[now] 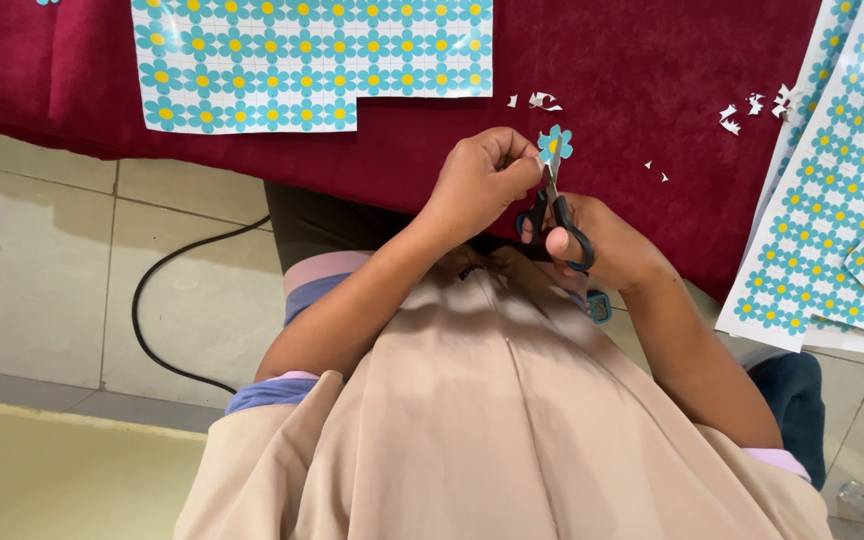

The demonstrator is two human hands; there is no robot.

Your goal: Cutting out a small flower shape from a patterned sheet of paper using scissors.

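Note:
My left hand (480, 180) pinches a small blue paper flower (555, 145) with a yellow centre. My right hand (607, 245) grips black-handled scissors (555, 212), fingers through the loops. The blades point up and touch the flower's lower edge. Both hands are held close together above my lap, in front of a table covered with a dark red cloth (612, 60).
A printed sheet of blue flowers (312, 60) lies on the cloth at top left, with a corner cut away. More flower sheets (842, 200) hang over the table's right edge. Small paper scraps (752, 108) dot the cloth. A black cable (147, 310) runs across the tiled floor.

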